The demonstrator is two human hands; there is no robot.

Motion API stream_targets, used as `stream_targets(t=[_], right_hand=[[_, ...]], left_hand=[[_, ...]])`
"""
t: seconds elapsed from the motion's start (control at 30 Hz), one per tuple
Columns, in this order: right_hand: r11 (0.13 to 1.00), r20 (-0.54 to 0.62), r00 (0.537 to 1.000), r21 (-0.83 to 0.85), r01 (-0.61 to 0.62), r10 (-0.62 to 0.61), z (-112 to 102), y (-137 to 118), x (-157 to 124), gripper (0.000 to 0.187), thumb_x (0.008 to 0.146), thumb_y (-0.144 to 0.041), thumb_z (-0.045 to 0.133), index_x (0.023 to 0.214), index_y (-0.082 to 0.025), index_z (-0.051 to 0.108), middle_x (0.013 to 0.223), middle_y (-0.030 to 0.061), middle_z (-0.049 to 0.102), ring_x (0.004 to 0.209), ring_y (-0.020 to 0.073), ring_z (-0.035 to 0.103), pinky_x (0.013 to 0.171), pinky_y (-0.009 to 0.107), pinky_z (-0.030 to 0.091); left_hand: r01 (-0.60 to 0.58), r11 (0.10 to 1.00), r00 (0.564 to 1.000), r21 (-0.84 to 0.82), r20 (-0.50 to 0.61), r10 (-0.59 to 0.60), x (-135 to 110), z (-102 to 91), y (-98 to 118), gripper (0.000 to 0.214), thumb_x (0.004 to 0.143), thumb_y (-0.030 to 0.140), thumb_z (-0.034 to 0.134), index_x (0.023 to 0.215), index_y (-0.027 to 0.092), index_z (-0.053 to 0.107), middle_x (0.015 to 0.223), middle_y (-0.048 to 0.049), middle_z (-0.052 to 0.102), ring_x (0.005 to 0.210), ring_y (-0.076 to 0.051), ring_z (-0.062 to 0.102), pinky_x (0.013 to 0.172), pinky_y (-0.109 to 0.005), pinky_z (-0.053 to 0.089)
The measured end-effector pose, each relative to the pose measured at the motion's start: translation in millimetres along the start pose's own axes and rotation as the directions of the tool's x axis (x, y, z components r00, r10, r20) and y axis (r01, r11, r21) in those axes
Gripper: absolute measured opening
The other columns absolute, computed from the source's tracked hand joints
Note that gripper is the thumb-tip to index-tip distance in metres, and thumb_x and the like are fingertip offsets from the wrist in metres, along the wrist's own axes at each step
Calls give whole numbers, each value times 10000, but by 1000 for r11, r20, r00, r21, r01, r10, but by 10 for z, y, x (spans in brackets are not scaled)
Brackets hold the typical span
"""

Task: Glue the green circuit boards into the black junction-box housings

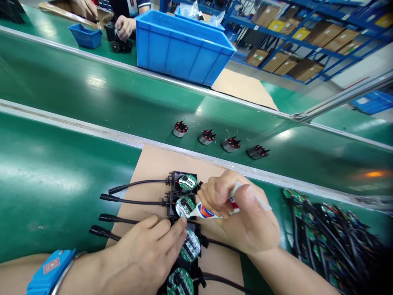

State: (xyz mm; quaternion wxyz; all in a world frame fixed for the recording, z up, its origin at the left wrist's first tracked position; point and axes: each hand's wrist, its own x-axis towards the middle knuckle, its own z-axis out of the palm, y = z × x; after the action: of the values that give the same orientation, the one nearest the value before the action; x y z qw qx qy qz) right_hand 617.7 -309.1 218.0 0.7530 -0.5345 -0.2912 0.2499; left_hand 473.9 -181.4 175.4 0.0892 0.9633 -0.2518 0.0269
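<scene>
Several black housings with round green circuit boards lie in a column on a brown cardboard sheet (pixel 153 168), each with a black cable running left. My right hand (pixel 242 213) squeezes a small white glue tube (pixel 204 211); its nozzle touches the second board (pixel 184 206). Above it sits the top board (pixel 188 182). My left hand (pixel 144 258) rests flat on the sheet, fingertips pressing the housing beside the third board (pixel 190 247). A fourth board (pixel 180 282) lies at the bottom edge. A blue strap (pixel 49 270) circles my left wrist.
Several small motor cores (pixel 207 137) stand in a row on the green belt (pixel 92 102) beyond. A heap of wired boards (pixel 331 237) lies at the right. A large blue crate (pixel 181 49) and a small blue bin (pixel 85 36) sit farther back, near another person's hands (pixel 124 26).
</scene>
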Motion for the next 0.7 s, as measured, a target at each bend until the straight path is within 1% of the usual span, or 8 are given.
stream_targets(t=[0.13,0.23,0.37,0.53,0.6,0.7], right_hand=[[1000,6,1000,25,16,-16,-52,12,41,352,907,-447,516,665,-191,507,508,-54,275,418,80,274,439,260,187],[997,15,999,57,47,-48,-48,41,74,344,912,-436,509,673,-190,523,506,-55,269,418,79,255,434,257,179],[993,10,995,70,95,-95,-17,89,116,348,911,-431,517,662,-188,524,504,-55,269,419,80,242,430,258,165],[994,23,995,36,100,-101,-47,83,116,333,898,-420,539,663,-185,530,505,-50,284,430,82,264,447,264,179],[994,14,994,32,105,-105,-71,13,65,335,901,-428,536,669,-186,534,512,-47,294,436,84,273,453,269,189],[995,-2,997,69,73,-73,-67,-140,-72,336,923,-451,501,703,-200,539,526,-49,277,438,86,273,457,273,219]], left_hand=[[-8,1000,999,-5,42,8,2,-37,-1,503,946,316,361,1375,69,452,1399,-127,504,960,-224,545,808,-341,409],[-17,1000,997,-18,71,18,1,-44,-8,513,961,327,335,1392,63,425,1416,-135,482,982,-227,544,817,-342,417],[-8,1000,999,-13,43,9,-3,-13,-8,502,948,296,357,1385,60,433,1418,-139,478,986,-234,546,822,-350,423],[-27,999,998,-26,62,29,-18,-1,-20,538,943,329,400,1401,46,401,1443,-158,441,1017,-252,548,829,-362,436],[-29,999,999,-27,33,30,-35,-20,-8,530,940,337,424,1389,55,420,1434,-147,457,1016,-248,551,835,-359,443],[-81,996,995,-25,-67,79,-77,-55,61,407,964,271,391,1314,109,519,1348,-85,560,914,-199,580,798,-319,463]])
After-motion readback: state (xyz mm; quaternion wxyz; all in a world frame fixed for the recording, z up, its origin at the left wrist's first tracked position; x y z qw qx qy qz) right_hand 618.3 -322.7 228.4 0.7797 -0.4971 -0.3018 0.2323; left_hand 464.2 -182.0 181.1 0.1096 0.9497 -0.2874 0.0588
